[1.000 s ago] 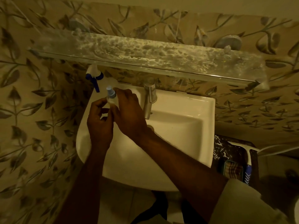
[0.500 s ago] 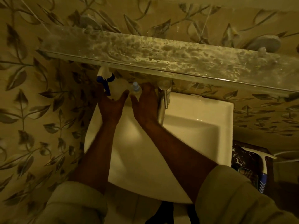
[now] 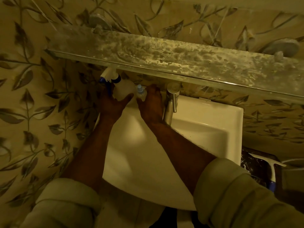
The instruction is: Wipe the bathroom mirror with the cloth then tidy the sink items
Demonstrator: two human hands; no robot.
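A clear spray bottle (image 3: pixel 123 89) with a white and blue trigger head stands at the back left corner of the white sink (image 3: pixel 205 119). My left hand (image 3: pixel 112 105) cups its base, fingers on the left side and thumb on the right. Just to its right stands a small clear bottle with a pale blue cap (image 3: pixel 140 91). My right hand (image 3: pixel 151 104) holds it, thumb in front and fingers on the right side. Neither the cloth nor the mirror is in view.
A chrome tap (image 3: pixel 171 102) stands right beside my right hand. A stained glass shelf (image 3: pixel 164 58) juts out from the leaf-patterned wall, overhanging the bottles. A white and blue squeegee (image 3: pixel 272 170) lies on a dark surface right of the sink.
Both hands carried the small bottle from over the basin to the back rim beside the spray bottle. My left hand then shifted onto the spray bottle. The view moved closer.
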